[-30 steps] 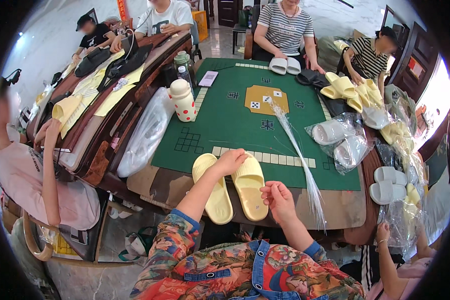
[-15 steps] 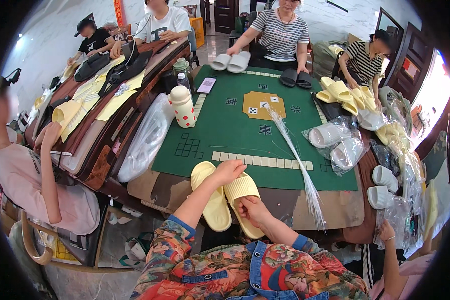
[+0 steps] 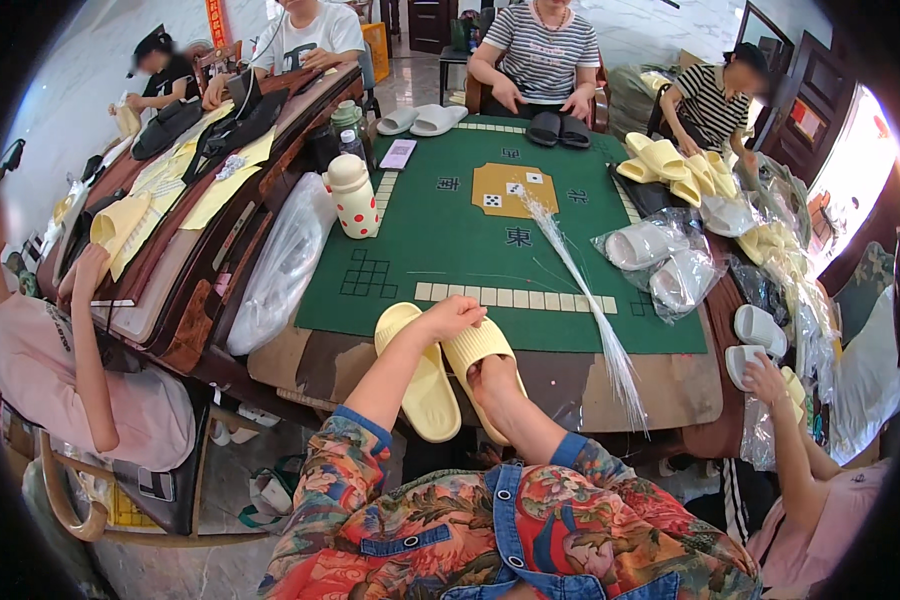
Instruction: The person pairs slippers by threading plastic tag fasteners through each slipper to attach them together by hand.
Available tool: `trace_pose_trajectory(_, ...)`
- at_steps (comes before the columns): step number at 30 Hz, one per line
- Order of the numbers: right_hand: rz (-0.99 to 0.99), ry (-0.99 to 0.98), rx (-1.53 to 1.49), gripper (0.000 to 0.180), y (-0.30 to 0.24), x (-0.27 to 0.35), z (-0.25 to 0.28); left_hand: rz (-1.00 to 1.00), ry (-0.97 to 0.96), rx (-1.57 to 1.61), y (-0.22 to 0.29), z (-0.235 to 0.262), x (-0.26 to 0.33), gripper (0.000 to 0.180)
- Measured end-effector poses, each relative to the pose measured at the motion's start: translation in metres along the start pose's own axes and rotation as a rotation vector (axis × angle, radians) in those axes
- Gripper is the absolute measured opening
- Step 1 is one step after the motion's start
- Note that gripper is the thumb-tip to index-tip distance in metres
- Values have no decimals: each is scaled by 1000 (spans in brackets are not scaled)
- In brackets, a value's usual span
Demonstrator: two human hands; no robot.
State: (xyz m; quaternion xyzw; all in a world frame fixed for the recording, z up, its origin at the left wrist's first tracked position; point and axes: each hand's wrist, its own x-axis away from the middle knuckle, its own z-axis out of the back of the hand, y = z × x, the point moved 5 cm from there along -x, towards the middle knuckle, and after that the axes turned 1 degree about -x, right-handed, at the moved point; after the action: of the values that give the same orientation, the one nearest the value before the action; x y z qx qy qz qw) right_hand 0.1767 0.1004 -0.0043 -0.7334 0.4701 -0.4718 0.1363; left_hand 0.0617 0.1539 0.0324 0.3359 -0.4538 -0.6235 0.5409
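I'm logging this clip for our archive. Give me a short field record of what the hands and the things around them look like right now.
left hand: resting on top of the pair of yellow slippers, fingers curled
right hand: under the right slipper, gripping its near end
slippers: side by side at the near edge of the table
table top: green mat
beside the slippers: bundle of thin clear strands
further right: slippers in clear bags

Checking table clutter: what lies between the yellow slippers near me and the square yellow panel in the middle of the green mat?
In the head view, a row of pale tiles crosses the green mat between the yellow slippers and yellow panel.
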Motion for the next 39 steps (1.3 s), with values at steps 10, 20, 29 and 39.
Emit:
trace_pose_trajectory(10, -6, -85, 47, 20, 3, 1, 2, 136, -117, 97, -4, -2, 3, 28)
trace_pose_trajectory(20, 19, -36, 85, 24, 3, 4, 0, 183, -183, 113, -4, -3, 0, 28)
trace_pose_trajectory(29, 50, -177, -21, 26, 0, 10, -4, 262, -44, 150, -10, 3, 2, 32)
trace_pose_trajectory(39, 134, -230, 11, 24, 3, 7, -3, 25, 28, 71, -3, 3, 3, 31)
